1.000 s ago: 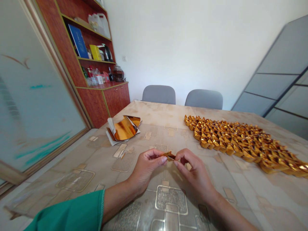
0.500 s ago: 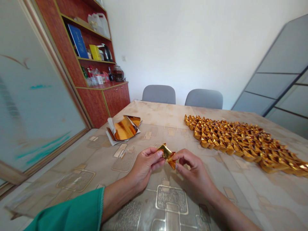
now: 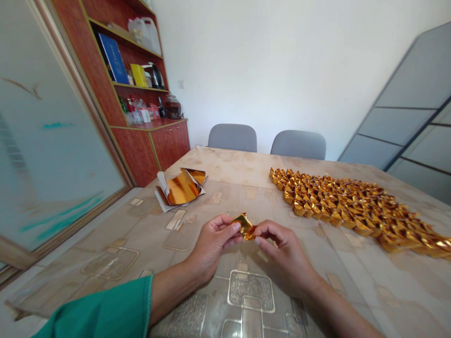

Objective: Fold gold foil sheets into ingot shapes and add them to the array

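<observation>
A small piece of folded gold foil paper [image 3: 245,226] is held between my two hands, just above the table. My left hand [image 3: 215,241] pinches its left side between thumb and fingers. On the other side, my right hand [image 3: 282,244] grips the right corner with thumb and forefinger. Several finished gold paper ingots [image 3: 338,199] stand packed in rows on the right of the table. To the left lies a loose stack of gold foil sheets [image 3: 183,188] with white backing, curled at the edges.
The table [image 3: 141,244] has a patterned cover. Two grey chairs [image 3: 232,137] stand at its far side by the wall. A red-brown cabinet [image 3: 151,141] with bottles, a kettle and jars is at the back left. A frosted sliding door [image 3: 45,117] is on the left.
The right part of the foil piece, a pointed flap hanging down before, is now folded up and more compact. My right fingers have closed in on that corner slightly.
</observation>
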The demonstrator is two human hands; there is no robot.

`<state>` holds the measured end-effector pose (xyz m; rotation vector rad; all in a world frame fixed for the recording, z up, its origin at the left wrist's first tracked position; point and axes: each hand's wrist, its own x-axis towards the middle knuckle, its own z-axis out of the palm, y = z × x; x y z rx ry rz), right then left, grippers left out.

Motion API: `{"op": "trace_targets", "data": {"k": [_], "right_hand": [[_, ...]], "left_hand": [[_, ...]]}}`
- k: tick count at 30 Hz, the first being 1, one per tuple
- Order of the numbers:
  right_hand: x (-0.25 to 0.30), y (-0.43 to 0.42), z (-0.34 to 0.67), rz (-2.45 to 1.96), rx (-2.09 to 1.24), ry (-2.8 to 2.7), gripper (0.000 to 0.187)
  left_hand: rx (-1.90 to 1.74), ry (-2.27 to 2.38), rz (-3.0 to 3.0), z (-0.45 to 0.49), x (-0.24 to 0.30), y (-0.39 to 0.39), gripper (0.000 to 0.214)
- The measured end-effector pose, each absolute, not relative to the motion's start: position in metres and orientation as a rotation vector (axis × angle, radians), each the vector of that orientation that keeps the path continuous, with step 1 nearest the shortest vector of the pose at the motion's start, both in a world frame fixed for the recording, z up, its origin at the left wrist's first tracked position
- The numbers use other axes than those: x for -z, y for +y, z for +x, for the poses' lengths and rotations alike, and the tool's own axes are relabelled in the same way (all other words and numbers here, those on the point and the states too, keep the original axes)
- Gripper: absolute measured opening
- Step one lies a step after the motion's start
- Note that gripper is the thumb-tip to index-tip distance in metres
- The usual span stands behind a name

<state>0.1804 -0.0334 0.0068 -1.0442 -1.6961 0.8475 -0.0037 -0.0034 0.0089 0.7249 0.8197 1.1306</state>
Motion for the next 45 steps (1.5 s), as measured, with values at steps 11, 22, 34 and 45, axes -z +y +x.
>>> {"op": "trace_targets", "data": {"k": [11,22,34,45], "right_hand": [[0.0,-0.028,0.169,-1.203,-0.816,-1.521,0.016],[-0.005,-0.03,0.169,-1.152,-0.723,-1.488,0.016],[-0.01,-0.034,0.168,-1.102,-0.605,-1.546,0.013],[-0.011,-0.037,0.169,-1.011,-0.7,-1.605,0.029]], "left_hand": [[-1.068,0.813,0.698,0.002,-0.006,-0.01,0.04],[-1.039,0.735,0.701,0.001,-0.006,-0.009,0.034],[-1.037,0.686,0.69,0.001,-0.01,-0.012,0.031],[-1.09,0.703,0.743,-0.001,-0.011,-0.009,0.029]]}}
